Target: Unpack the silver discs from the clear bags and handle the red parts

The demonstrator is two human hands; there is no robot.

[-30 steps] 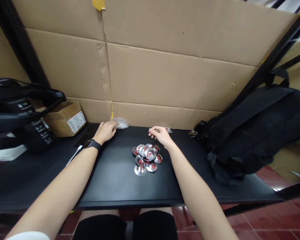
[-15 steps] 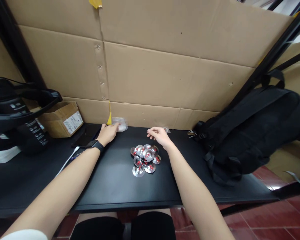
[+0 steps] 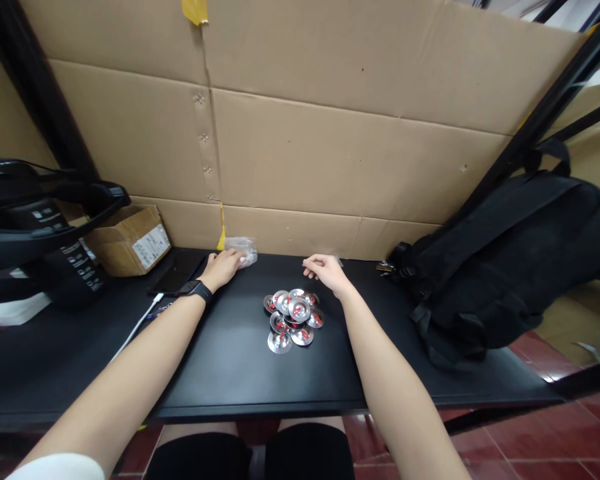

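Note:
At the back of the table, my left hand [image 3: 223, 268] lies with its fingers stretched out and their tips on a clear plastic bag [image 3: 249, 249]. What is inside the bag is hard to make out. My right hand [image 3: 326, 272] hovers behind the pile with its fingers curled and thumb against the forefinger; anything in that pinch is too small to see. Between my forearms sits a loose pile of round, shiny metal finger cymbals [image 3: 299, 309] with domed middles and red straps, several overlapping. A small clear packet [image 3: 339, 261] shows partly behind my right hand.
A cardboard wall [image 3: 300, 153] closes off the back of the black table [image 3: 220, 373]. To the left are a phone [image 3: 177, 275] with a white cable, an open cardboard box [image 3: 130, 241] and a black bag [image 3: 40, 227]. A black backpack [image 3: 520, 260] leans at the right.
My left fingers have spread a little further onto the plastic bag. My right hand stays pinched in nearly the same place. The view has shifted slightly; the cymbal pile looks the same.

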